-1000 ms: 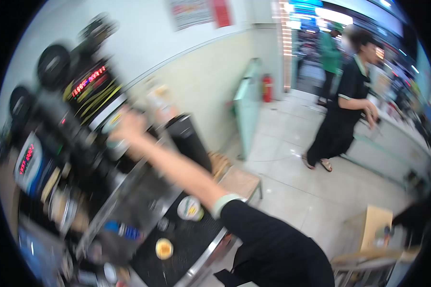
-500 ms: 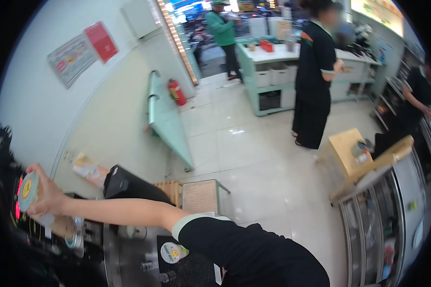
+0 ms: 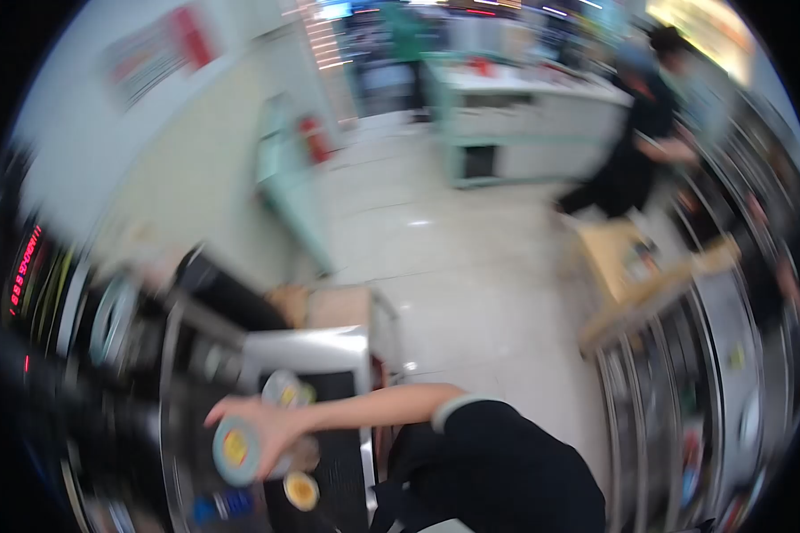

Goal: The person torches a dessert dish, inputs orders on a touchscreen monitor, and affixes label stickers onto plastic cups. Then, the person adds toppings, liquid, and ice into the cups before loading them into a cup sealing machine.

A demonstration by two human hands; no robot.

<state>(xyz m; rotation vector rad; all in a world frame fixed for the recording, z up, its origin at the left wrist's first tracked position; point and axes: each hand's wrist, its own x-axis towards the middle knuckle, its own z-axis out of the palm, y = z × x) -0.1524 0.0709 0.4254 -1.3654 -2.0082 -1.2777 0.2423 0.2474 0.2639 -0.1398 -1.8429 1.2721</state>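
Note:
My right hand (image 3: 271, 431) reaches out to the left over the counter, its fingers wrapped round a cup with a pale green rim and a yellow round mark on its top (image 3: 236, 449). Just behind the hand, a white-topped cup (image 3: 284, 389) stands on the black mat (image 3: 336, 387). A small cup with yellow-orange contents (image 3: 301, 490) sits on the mat below the hand. Beside it, a small clear cup is partly hidden and blurred. My left hand is out of the frame.
Machines with a red display (image 3: 25, 269) stand at the far left. A black bin (image 3: 227, 289) is behind the counter. A wooden stool (image 3: 609, 258) and a rack (image 3: 649, 400) stand right. One person (image 3: 631, 147) is by the white counter (image 3: 542, 107), with others near.
My right hand has moved from the machine at the left down over the counter, holding the cup. The view has shifted, and the person in black is now farther right, leaning.

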